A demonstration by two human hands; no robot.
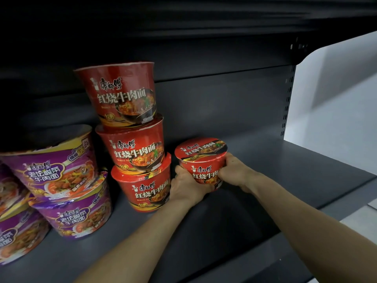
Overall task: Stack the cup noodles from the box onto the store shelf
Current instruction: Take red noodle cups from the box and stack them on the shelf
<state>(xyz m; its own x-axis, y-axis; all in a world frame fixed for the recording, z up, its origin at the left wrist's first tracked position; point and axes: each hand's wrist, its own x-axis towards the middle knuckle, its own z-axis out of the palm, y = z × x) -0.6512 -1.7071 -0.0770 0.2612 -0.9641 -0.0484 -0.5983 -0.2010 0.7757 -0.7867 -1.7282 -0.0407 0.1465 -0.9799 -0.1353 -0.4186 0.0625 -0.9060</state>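
Red and film-wrapped, the cup (201,158) sits low over the dark shelf (265,180), just to the right of a stack (134,139) of three matching red cups and close to its bottom one. The left hand (187,188) wraps the cup's near left side and the right hand (234,170) its right side, with the fingers (224,172) of both curled round the wall, so both hands grip it. The cup's base is hidden behind the hands, so it cannot be told whether it already rests on the shelf or hangs just above it. The box is out of view. Purple cups (61,180) fill the shelf to the left, and a white panel (336,99) stands well off to the right. The step in hand looks like seating this cup as the foot of a new column. To do it well, the person should set the base flat and level, label facing out as on its neighbours, and slide it close to the stack without nudging it. The stack's top cup appears to lean, so a bump could tip it. The hands should let go only once the cup sits square, drawing straight back toward the body, the left hand keeping off the stack as it goes.
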